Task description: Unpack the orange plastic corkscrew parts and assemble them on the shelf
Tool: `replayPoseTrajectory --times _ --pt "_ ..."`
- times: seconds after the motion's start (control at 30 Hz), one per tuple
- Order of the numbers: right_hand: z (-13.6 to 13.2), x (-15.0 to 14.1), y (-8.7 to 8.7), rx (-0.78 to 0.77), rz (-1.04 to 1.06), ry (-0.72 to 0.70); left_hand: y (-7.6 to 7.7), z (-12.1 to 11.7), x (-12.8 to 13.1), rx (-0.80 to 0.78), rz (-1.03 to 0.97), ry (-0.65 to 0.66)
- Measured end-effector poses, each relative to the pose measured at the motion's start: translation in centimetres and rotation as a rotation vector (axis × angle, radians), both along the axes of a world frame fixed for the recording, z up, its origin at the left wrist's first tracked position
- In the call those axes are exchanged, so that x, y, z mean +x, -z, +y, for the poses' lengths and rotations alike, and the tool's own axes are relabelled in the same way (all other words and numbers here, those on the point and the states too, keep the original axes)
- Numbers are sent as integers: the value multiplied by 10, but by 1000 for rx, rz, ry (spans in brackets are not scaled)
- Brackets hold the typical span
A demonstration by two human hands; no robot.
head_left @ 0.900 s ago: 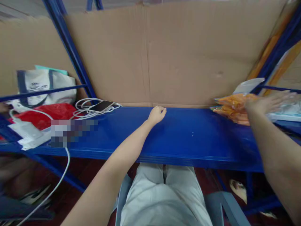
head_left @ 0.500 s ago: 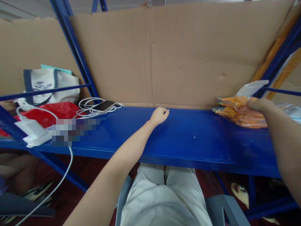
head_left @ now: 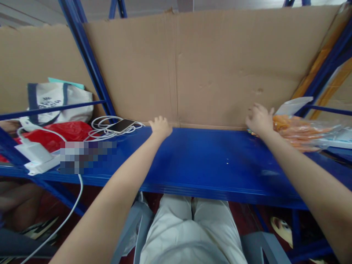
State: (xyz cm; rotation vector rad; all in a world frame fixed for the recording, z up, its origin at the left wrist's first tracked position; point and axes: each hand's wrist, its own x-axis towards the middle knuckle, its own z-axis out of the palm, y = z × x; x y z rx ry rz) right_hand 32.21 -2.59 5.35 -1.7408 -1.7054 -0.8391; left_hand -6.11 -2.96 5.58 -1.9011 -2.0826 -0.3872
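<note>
A seated person's left hand (head_left: 161, 127), fingers slightly spread and holding nothing, hovers over the back of a blue bench (head_left: 203, 161), near a phone (head_left: 121, 125) lying on coiled white cable (head_left: 103, 128). The right hand (head_left: 259, 119), partly open with fingers curved, is at the left end of orange plastic packets (head_left: 297, 132) at the bench's right; whether it grips them cannot be told.
</note>
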Motion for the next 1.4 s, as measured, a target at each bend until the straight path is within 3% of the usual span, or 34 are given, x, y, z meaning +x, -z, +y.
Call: replayPoseTrajectory --times 0.1,0.2,0.27,0.37,0.47,0.6,0.7,0.8,0.9,1.0,1.07,1.23,1.4 --pt "1 -32 29 -118 14 -160 8 -1 -53 75 -49 -162" --pt "-1 -48 57 -347 -83 -374 27 -8 -103 38 -188 -343" --pt "-1 -52 68 -469 -140 -438 39 -12 -127 -1 -319 -455" --pt "0 -50 72 -487 -150 -458 50 -15 -145 -35 -375 -557" --pt "2 -46 72 -446 -119 -489 50 -14 -150 -56 -388 -543" --pt "2 -43 72 -457 -72 -485 47 -14 -149 -15 -401 -497" --pt "1 -44 71 -500 -42 -456 46 -10 -141 75 -335 -356" --pt "1 -45 72 -585 -6 -407 42 3 -119 136 -283 -193" --pt "3 -45 74 -678 36 -388 35 24 -85 139 -318 -127" --pt "5 -44 76 -705 55 -391 34 44 -51 -12 -505 -117" --pt "5 -43 76 -714 52 -384 40 52 -33 -115 -560 -25" --pt "4 -43 74 -736 73 -388 62 56 -18 -291 -188 199" --pt "2 -42 72 -750 95 -391 65 60 -18 -397 -111 376"
